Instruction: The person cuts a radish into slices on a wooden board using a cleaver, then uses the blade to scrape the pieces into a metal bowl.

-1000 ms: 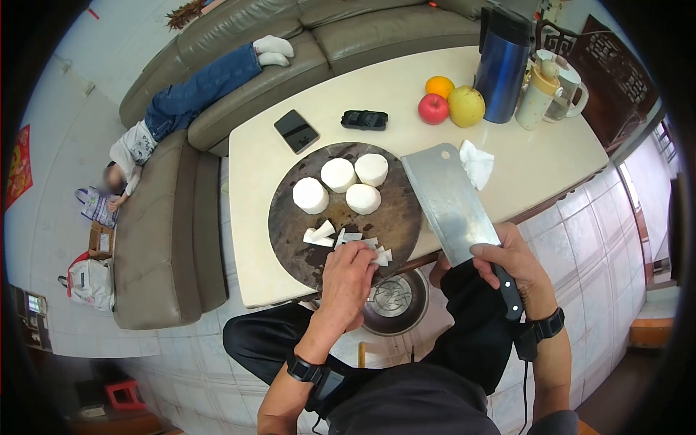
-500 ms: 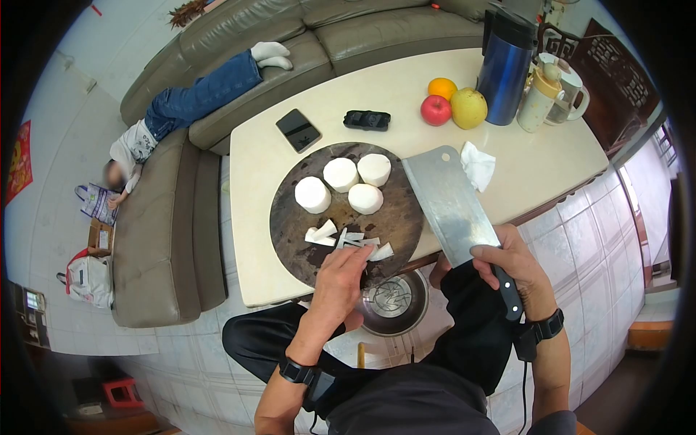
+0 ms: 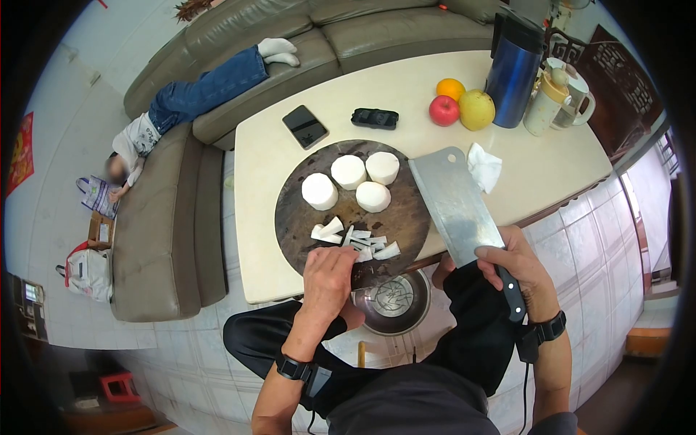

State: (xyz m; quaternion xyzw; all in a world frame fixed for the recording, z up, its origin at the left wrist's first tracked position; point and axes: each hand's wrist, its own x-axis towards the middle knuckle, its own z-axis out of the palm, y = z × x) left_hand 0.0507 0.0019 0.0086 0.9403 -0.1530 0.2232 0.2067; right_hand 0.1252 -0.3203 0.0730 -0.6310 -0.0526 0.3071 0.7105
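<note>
My right hand (image 3: 516,264) is closed around the black handle of a cleaver (image 3: 458,203); its broad blade points away from me, over the right edge of the round wooden chopping board (image 3: 406,225). My left hand (image 3: 330,279) rests at the board's near edge, holding nothing that I can see, its bent fingers beside a small pile of white peel strips (image 3: 367,245). Two thicker white offcuts (image 3: 330,230) lie just beyond that hand. Farther back on the board stand several peeled, thick white chunks that look like radish (image 3: 320,191).
On the cream table (image 3: 257,217) are a phone (image 3: 304,127), a black case (image 3: 375,119), an apple (image 3: 444,111), other fruit, a blue flask (image 3: 515,72), jugs and a crumpled tissue (image 3: 484,168). A metal basin (image 3: 395,303) sits below the board. Someone lies on the sofa (image 3: 159,239).
My left hand has drawn back slightly toward me and left, off the peel strips, uncovering more of them. My right hand keeps the cleaver in nearly the same place. The view has shifted slightly.
</note>
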